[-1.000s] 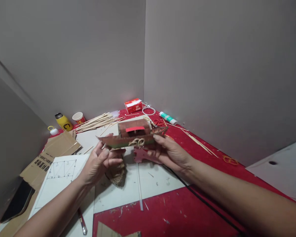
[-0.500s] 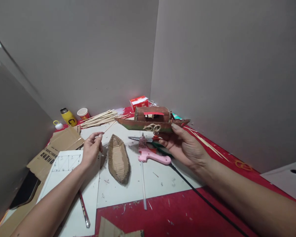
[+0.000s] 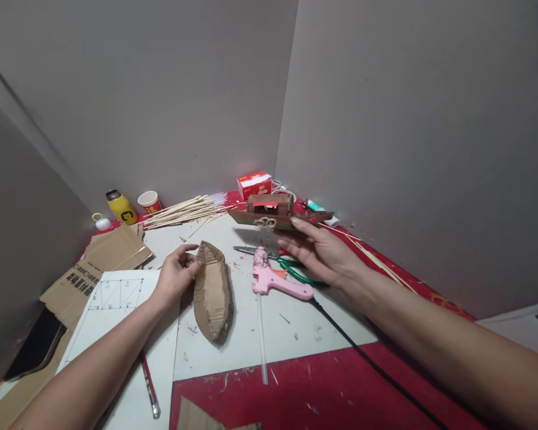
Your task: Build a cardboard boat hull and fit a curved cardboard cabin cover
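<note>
My right hand (image 3: 316, 245) holds a painted brown and green model boat (image 3: 262, 221) by its hull, up over the far part of the white board. The boat has a rounded cabin, a red strip and rope rings on its side. At the left, my left hand (image 3: 179, 272) pinches the rim of a plain cardboard boat hull (image 3: 213, 292), thumb on the near side; some fingertips are hidden behind it. The hull tilts slightly. Between the hands lies a pink glue gun (image 3: 278, 283) with a clear glue stick (image 3: 262, 340), beside green-handled scissors (image 3: 298, 272).
Thin wooden sticks (image 3: 183, 212), a paper cup (image 3: 149, 201), a yellow bottle (image 3: 122, 207) and a red box (image 3: 254, 185) stand along the back. Cardboard pieces (image 3: 116, 251), a drawn sheet (image 3: 116, 322) and a pencil (image 3: 150, 385) lie left. A black cord (image 3: 363, 352) runs right.
My left hand has let go of a thin strand and moved right onto the cardboard hull, which now tilts. The painted boat has moved slightly away from me.
</note>
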A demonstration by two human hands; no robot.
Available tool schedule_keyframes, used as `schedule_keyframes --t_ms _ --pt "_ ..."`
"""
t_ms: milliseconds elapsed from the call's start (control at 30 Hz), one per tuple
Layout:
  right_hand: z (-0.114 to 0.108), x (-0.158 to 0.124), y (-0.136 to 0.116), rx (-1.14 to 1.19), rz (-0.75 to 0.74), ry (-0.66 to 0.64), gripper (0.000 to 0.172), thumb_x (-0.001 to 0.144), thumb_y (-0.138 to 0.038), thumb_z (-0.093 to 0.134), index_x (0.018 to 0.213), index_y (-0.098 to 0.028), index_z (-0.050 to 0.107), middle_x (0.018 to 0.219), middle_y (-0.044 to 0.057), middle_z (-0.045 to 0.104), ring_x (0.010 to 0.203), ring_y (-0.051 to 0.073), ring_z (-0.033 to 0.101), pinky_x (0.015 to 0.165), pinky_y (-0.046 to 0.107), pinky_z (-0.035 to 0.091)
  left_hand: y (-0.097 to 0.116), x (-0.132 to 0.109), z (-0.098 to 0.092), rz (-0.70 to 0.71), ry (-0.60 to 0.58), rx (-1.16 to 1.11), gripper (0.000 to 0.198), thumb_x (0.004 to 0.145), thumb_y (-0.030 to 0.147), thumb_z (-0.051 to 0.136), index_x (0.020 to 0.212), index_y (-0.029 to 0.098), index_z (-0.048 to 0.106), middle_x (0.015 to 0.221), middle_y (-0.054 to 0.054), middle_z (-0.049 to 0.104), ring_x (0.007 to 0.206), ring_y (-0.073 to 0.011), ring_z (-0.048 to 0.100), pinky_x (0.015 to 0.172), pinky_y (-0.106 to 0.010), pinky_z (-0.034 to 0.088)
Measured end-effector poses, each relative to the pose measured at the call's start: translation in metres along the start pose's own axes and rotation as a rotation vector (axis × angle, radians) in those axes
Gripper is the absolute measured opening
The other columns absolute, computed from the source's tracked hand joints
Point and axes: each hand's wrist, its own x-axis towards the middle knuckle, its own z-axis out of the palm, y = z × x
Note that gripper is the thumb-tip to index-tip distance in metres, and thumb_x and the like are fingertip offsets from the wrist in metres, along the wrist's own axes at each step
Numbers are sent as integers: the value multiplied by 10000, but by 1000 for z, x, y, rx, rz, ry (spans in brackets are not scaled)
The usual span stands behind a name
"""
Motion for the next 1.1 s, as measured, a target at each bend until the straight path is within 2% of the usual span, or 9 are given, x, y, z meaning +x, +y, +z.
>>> schedule_keyframes --t_ms 133,267,300,433,533,633,733,933,1100 --pt "5 4 1 -18 101 -18 143 843 -306 669 932 -201 631 958 82 725 885 181 702 721 261 617 7 -4 1 106 78 51 251 747 245 654 981 160 682 815 -27 663 721 -145 577 668 -241 450" --pt "18 -28 8 -104 389 -104 232 870 -358 626 866 -127 645 925 162 714 823 203 708 722 308 622 20 -15 6 172 105 92 211 756 219 624 945 176 708 828 -23 701 693 -150 583 640 -237 450" --pt "22 -37 11 -153 373 -120 223 859 -345 640 888 -125 654 903 149 713 790 192 704 682 297 621 23 -18 7 182 100 102 204 754 207 619 934 178 711 820 -20 705 686 -151 586 635 -238 451" --pt "40 -57 21 -507 -45 -166 241 787 -358 708 954 -187 675 739 36 682 589 147 627 480 259 545 34 -31 14 223 59 150 186 741 157 602 890 185 711 823 -21 717 720 -169 616 682 -258 467" --pt "52 -57 28 -941 -257 -334 193 784 -363 677 831 -177 692 700 27 666 582 153 585 513 280 495 39 -39 16 250 49 210 218 738 143 591 915 192 708 869 -34 724 770 -190 627 741 -289 470" --pt "61 -53 34 -1281 -438 -427 176 783 -231 624 623 -162 640 592 7 616 589 139 534 576 265 432 40 -42 17 256 42 254 237 739 152 585 942 189 702 929 -56 719 841 -214 628 792 -315 463" --pt "65 -47 41 -1332 -440 -435 229 790 -165 556 565 -161 597 525 -16 577 531 115 494 543 235 377 39 -41 18 213 -9 253 247 738 180 595 963 183 697 948 -60 715 811 -210 628 769 -315 466" --pt "65 -37 51 -1415 -448 -426 163 769 -148 555 615 -163 606 557 -9 590 549 122 498 536 223 343 30 -35 19 81 -160 223 161 752 198 543 762 151 696 683 -31 684 638 -186 593 578 -268 429" --pt "72 -40 52 -1482 -478 -406 131 758 -122 542 846 -161 632 643 11 630 584 147 530 582 241 358 28 -36 21 49 -159 209 162 746 182 512 701 154 664 653 -18 653 612 -170 558 562 -259 397"
